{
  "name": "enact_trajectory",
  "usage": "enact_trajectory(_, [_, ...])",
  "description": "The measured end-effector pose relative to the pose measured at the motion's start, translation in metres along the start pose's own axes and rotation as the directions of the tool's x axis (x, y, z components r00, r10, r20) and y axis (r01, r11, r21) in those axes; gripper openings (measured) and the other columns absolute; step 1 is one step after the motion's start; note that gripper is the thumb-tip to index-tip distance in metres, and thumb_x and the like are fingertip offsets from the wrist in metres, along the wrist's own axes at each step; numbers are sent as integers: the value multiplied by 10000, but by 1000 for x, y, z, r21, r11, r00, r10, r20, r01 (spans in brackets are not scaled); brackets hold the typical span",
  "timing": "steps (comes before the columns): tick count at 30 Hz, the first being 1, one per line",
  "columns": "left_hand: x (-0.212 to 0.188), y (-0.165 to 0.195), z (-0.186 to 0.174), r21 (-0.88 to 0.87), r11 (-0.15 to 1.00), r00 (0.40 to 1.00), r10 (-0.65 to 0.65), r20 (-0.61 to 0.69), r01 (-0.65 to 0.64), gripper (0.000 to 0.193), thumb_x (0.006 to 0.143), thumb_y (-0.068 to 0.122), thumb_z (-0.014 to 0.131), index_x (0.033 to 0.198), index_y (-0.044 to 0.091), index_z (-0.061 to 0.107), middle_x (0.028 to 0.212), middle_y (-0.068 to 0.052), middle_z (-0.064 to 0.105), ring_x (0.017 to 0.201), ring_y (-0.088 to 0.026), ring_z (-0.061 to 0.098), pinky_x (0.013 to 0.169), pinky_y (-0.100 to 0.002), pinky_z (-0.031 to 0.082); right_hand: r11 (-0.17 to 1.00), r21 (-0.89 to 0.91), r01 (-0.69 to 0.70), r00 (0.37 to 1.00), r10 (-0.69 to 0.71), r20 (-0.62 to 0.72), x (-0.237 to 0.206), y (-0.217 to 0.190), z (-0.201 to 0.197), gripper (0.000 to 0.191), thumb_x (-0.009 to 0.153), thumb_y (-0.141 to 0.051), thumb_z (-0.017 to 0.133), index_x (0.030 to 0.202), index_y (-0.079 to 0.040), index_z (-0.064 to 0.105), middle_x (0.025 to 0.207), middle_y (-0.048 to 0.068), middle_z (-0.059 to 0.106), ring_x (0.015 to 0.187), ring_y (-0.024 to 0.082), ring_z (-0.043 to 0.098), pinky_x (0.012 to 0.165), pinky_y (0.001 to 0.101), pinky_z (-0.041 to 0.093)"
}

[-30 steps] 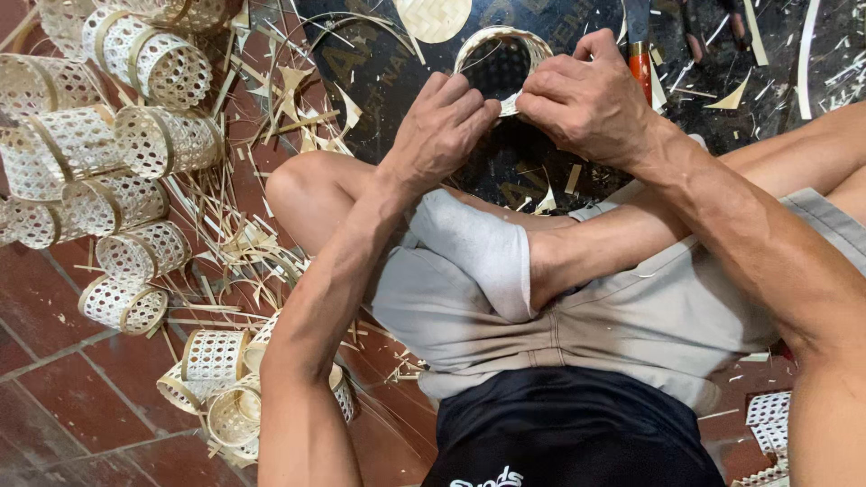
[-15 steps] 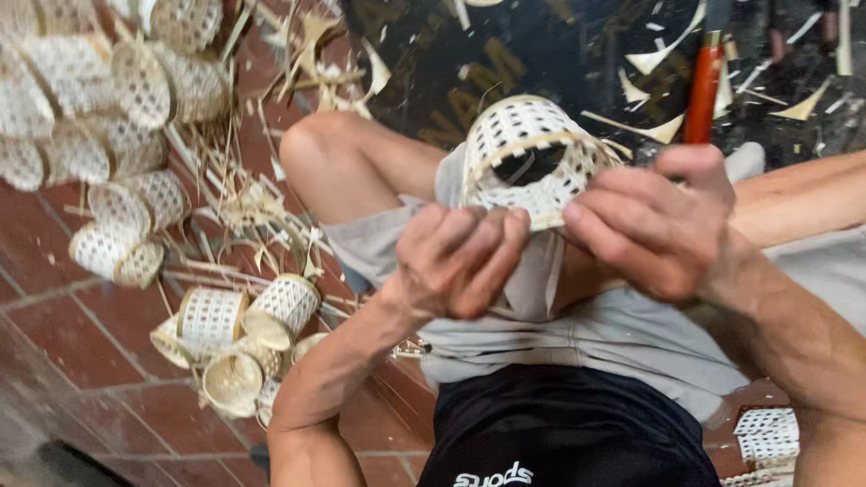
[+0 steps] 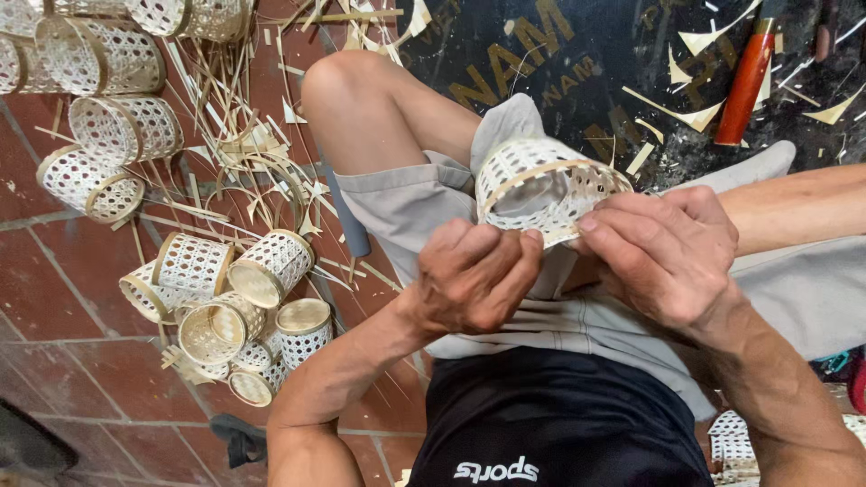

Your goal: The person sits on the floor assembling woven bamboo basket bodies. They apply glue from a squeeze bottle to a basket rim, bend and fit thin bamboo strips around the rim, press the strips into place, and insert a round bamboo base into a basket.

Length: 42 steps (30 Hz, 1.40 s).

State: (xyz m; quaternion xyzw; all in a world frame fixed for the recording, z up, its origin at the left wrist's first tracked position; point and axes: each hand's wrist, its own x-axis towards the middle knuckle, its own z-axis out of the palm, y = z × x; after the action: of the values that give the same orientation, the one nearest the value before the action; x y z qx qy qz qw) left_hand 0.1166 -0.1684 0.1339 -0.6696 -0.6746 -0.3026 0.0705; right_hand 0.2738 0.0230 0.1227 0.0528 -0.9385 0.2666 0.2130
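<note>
- Left hand: fingers curled, tips pinched together beside the right hand.
- Right hand: fingers bent, seemingly gripping; palm hidden.
- Both forearms angle inward.

Setting: a floor-level basket-weaving workshop. Red-brown tiled floor at left of frame. Small cylindrical openwork baskets of pale woven bamboo lie heaped at centre left, more at upper left. Loose thin bamboo strips and offcuts are scattered across the tiles. A red-handled tool lies on a dark mat, upper right.
</note>
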Motion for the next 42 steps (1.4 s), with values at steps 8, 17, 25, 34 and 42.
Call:
enact_trajectory(8, [-11, 5, 10, -112, 993, 1000, -16, 25, 18, 219, 882, 52, 721, 1054, -82, 705, 865, -48, 625, 762, -163, 557, 644, -310, 393, 1000, -5, 6, 999, -6, 44, -8, -3, 1, 298, 824, -146, 811, 1045, 20, 699, 946, 108, 727, 894, 276, 718, 662, 389, 420])
enact_trajectory(17, [-17, 4, -1, -125, 992, 984, 22, 179, 1, 317, 904, 117, 694, 1158, -72, 689, 1012, -104, 667, 896, -189, 596, 707, -319, 419, 988, 8, 154, 982, -154, 107, -14, 0, 3, 344, 679, -164, 713, 984, -17, 774, 914, 54, 717, 871, 223, 692, 757, 397, 400])
enact_trajectory(25, [-19, -5, 3, -111, 984, 971, 160, 178, -142, 372, 902, 191, 675, 1192, -42, 689, 1148, -111, 634, 1142, -268, 612, 923, -400, 492, 968, -3, 251, 958, -247, 146, -12, 1, 0, 321, 663, -161, 703, 941, -15, 768, 898, 38, 718, 883, 211, 705, 785, 391, 353])
enact_trajectory(34, [-15, -18, 5, -360, 902, 967, -256, -2, 238, 315, 886, -30, 692, 1197, 2, 651, 1168, -135, 608, 1101, -276, 611, 941, -416, 551, 977, -65, 203, 976, -197, 94, 8, -1, 1, 221, 805, -162, 726, 964, -17, 772, 922, 46, 712, 884, 177, 670, 805, 378, 362])
enact_trajectory(42, [-53, 24, 21, -749, 40, 430, -838, 335, 661, 407, 1003, -19, 694, 1403, -33, 619, 1093, -46, 590, 904, -82, 637, 782, -238, 560, 983, -54, 174, 984, -171, 55, -3, -18, 30, 268, 797, -149, 759, 1043, -48, 796, 1004, 6, 704, 953, 185, 643, 822, 412, 358])
